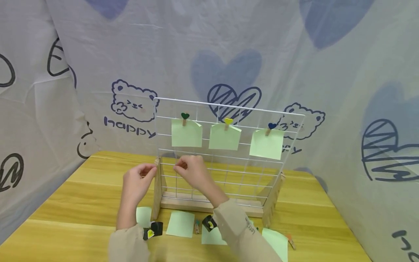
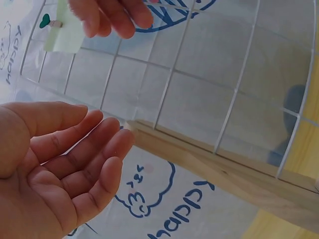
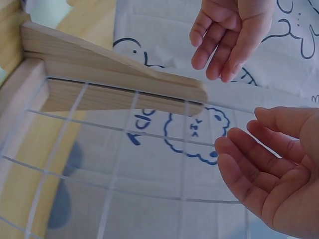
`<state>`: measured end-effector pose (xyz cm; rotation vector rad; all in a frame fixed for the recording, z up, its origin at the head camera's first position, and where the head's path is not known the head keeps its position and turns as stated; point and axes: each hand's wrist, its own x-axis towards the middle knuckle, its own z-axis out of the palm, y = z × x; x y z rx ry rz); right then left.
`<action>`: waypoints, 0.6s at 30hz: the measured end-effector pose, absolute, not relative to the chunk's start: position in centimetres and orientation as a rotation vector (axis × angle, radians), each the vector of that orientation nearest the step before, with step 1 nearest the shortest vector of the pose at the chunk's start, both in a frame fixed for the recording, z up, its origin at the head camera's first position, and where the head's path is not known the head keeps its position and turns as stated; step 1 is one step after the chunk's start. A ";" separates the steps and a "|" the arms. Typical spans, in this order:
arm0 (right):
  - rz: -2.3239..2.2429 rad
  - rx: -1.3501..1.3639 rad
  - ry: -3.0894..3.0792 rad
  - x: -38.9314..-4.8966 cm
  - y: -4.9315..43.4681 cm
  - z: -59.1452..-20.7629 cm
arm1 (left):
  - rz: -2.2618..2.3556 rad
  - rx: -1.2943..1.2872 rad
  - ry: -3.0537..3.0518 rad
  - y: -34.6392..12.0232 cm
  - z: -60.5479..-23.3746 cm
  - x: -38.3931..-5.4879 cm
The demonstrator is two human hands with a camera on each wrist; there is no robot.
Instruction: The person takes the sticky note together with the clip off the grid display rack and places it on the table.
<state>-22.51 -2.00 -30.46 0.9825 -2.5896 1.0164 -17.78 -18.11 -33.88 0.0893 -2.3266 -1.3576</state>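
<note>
Nothing shows between the fingers of either hand. My left hand (image 1: 137,182) is beside the left wooden upright (image 1: 158,185) of a stand, its fingers loosely curved with the palm showing in the left wrist view. In front of the white wire grid (image 1: 229,106) is my right hand (image 1: 194,171), thumb and fingers bent and apart in the right wrist view. Three pale green paper notes hang across the upper grid under small wooden clothespins, topped by a green heart (image 1: 185,115), a yellow heart (image 1: 228,120) and a dark blue heart (image 1: 272,125).
On the wooden table (image 1: 75,203), before the stand's base, lie several pale green notes (image 1: 180,223) with small clothespins (image 1: 197,226) among them. An orange-topped clothespin (image 1: 291,242) lies at the right. A printed cloth (image 1: 183,47) hangs behind the table.
</note>
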 end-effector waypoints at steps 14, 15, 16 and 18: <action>1.004 1.026 -2.460 -22.3 -1.7 -27.9 | -1.339 -0.031 -2.267 -17.0 -31.4 -18.5; 1.005 1.019 -2.456 -22.3 -1.7 -27.7 | -1.339 -0.032 -2.261 -16.9 -31.3 -18.5; 1.006 1.015 -2.450 -22.3 -1.7 -27.5 | -1.339 -0.033 -2.253 -16.9 -31.1 -18.6; 1.005 1.003 -2.442 -22.4 -1.6 -27.2 | -1.340 -0.035 -2.236 -16.7 -30.8 -18.6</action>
